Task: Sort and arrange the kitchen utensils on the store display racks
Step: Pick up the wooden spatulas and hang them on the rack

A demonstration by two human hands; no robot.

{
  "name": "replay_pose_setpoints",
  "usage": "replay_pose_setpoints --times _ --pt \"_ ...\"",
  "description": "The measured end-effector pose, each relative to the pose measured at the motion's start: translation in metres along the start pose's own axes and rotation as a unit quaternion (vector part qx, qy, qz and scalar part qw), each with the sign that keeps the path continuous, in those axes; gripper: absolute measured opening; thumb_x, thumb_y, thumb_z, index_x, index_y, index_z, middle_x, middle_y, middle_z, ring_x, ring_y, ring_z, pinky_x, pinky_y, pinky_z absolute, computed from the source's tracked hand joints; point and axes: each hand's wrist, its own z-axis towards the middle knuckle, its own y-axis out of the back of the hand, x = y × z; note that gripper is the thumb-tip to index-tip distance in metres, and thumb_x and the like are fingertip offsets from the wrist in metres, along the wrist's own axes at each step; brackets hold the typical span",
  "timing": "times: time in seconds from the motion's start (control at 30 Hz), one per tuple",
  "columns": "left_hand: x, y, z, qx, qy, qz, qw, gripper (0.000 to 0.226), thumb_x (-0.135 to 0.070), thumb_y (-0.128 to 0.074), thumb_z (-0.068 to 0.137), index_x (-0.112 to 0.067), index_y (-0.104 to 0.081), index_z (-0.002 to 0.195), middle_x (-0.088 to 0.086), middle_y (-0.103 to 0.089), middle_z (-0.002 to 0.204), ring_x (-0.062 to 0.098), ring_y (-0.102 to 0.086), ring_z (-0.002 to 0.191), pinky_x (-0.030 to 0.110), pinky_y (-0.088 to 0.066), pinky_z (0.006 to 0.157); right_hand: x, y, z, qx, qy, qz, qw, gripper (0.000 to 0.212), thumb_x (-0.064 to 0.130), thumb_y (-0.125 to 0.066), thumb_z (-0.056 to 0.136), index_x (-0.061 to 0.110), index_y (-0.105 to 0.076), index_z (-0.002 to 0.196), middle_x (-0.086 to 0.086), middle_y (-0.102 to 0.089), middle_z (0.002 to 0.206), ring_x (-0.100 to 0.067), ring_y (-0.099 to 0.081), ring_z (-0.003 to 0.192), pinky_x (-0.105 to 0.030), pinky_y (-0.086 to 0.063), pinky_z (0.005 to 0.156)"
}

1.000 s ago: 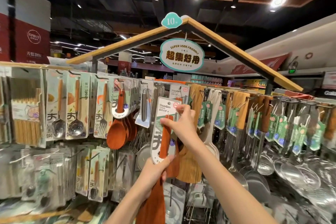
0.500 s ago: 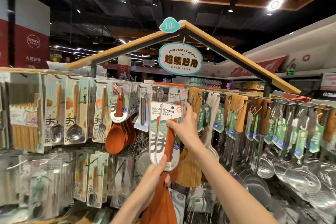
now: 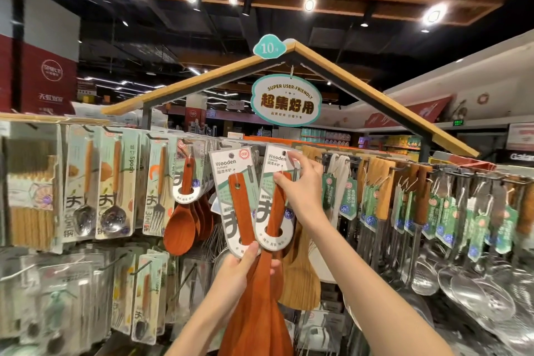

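A shop aisle under a dark ceiling with a wooden beam of round spotlights (image 3: pixel 309 4); a house-shaped wooden frame (image 3: pixel 375 101) rises over the display rack (image 3: pixel 450 175), carrying a teal "10" tag (image 3: pixel 268 48) at its peak and an oval hanging sign (image 3: pixel 286 101) reading "SUPER USER-FRIENDLY". The rack runs across the whole view at chest height, its hooks crowded with goods. At the centre two carded wooden turners are held up side by side — the left turner (image 3: pixel 235 205) tilted with its card top leaning left, the right turner (image 3: pixel 274 202) leaning right, so that their cards fan apart at the top and overlap near the bottom. The left hand (image 3: pixel 239 269) grasps both from below, thumb pressed on the lower edge of the left card and fingers curled round the brown blades. The right hand (image 3: pixel 300 188) pinches the upper part of the right card, one finger up by the hang hole near the rack's rail. To the left hang carded steel spoons (image 3: pixel 112 182), a carded fork (image 3: pixel 157 185), brown rice paddles (image 3: pixel 180 222) and packed chopsticks (image 3: pixel 29 188); to the right, pale wooden spatulas (image 3: pixel 381 182) with green tags, then steel ladles and skimmers (image 3: pixel 462 283). Behind the rack, lit shelves of a further aisle — goods there too small to tell.
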Motion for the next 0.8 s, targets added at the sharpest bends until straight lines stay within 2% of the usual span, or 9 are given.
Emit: replay_pose_setpoints --times 0.07,0.1,0.23,0.33,0.47,0.57,0.63,0.7,0.8 --pt "0.0 0.003 -0.001 0.01 0.004 -0.003 1.0 0.033 -0.037 -0.052 0.085 -0.015 -0.065 0.107 0.018 -0.071 0.098 0.031 -0.069 0.093 0.038 -0.058 0.079 0.0 0.0 0.007 -0.011 0.0 -0.017 1.0 0.044 0.023 -0.07 0.082 0.031 -0.054 0.122 0.003 -0.033 0.12 -0.012 -0.042 0.109 -0.02 -0.039 0.09" --pt "0.001 0.004 -0.001 0.01 0.006 0.001 1.0 0.032 -0.034 -0.052 0.088 -0.015 -0.064 0.109 0.016 -0.071 0.102 0.031 -0.068 0.095 0.039 -0.057 0.08 -0.001 0.0 0.01 -0.012 0.004 -0.023 1.0 0.044 0.023 -0.07 0.082 0.031 -0.053 0.122 0.004 -0.032 0.119 -0.012 -0.042 0.109 -0.019 -0.038 0.088" --pt "0.008 0.007 0.0 -0.014 0.021 0.001 1.0 0.036 -0.026 -0.049 0.093 -0.005 -0.056 0.121 0.013 -0.071 0.104 0.029 -0.068 0.097 0.038 -0.056 0.084 -0.004 -0.003 0.015 -0.017 0.039 -0.05 0.998 0.043 0.022 -0.069 0.082 0.033 -0.054 0.12 0.005 -0.032 0.117 -0.001 -0.039 0.093 0.002 -0.032 0.066" --pt "0.011 0.006 0.001 -0.03 0.021 0.006 0.999 0.035 -0.026 -0.049 0.093 -0.005 -0.056 0.121 0.009 -0.073 0.101 0.026 -0.069 0.095 0.036 -0.057 0.083 -0.007 -0.007 0.015 -0.025 0.046 -0.044 0.998 0.041 0.02 -0.069 0.083 0.031 -0.055 0.12 0.006 -0.031 0.114 0.0 -0.038 0.094 0.008 -0.028 0.067" --pt "0.012 0.005 0.002 -0.032 0.018 0.011 0.999 0.034 -0.025 -0.049 0.093 -0.004 -0.057 0.119 0.009 -0.074 0.095 0.024 -0.071 0.088 0.031 -0.059 0.072 -0.013 -0.01 0.013 -0.027 0.058 -0.039 0.997 0.041 0.018 -0.069 0.083 0.029 -0.055 0.12 0.006 -0.03 0.114 0.02 -0.038 0.09 0.01 -0.028 0.067" --pt "0.014 0.005 0.0 -0.029 0.015 0.009 0.999 0.032 -0.023 -0.049 0.094 -0.001 -0.058 0.114 0.012 -0.074 0.089 0.019 -0.071 0.074 0.022 -0.056 0.059 -0.019 -0.012 0.011 -0.031 0.05 -0.053 0.997 0.041 0.017 -0.068 0.084 0.028 -0.055 0.121 0.007 -0.03 0.114 0.014 -0.04 0.084 0.009 -0.03 0.065" --pt "0.014 0.004 0.0 -0.022 0.017 -0.005 1.0 0.031 -0.024 -0.049 0.093 -0.002 -0.059 0.113 0.014 -0.073 0.092 0.02 -0.071 0.074 0.024 -0.057 0.059 -0.024 -0.013 0.011 -0.025 0.046 -0.054 0.997 0.039 0.016 -0.067 0.084 0.026 -0.055 0.12 0.006 -0.03 0.113 0.016 -0.041 0.084 0.01 -0.029 0.065" --pt "0.013 0.004 0.0 -0.014 0.017 -0.017 1.0 0.028 -0.024 -0.048 0.093 -0.008 -0.058 0.113 0.014 -0.073 0.096 0.023 -0.071 0.08 0.027 -0.058 0.063 -0.027 -0.015 0.014 -0.02 0.048 -0.051 0.997 0.039 0.015 -0.067 0.085 0.023 -0.055 0.122 0.004 -0.03 0.113 0.028 -0.036 0.085 0.011 -0.027 0.065" --pt "0.011 0.009 0.005 -0.021 0.015 -0.01 1.0 0.029 -0.024 -0.048 0.094 -0.005 -0.059 0.113 0.013 -0.073 0.097 0.025 -0.071 0.087 0.026 -0.058 0.064 -0.03 -0.017 0.023 -0.007 0.033 -0.057 0.998 0.042 0.017 -0.066 0.087 0.021 -0.051 0.126 0.001 -0.031 0.116 0.013 -0.04 0.081 0.01 -0.028 0.063"
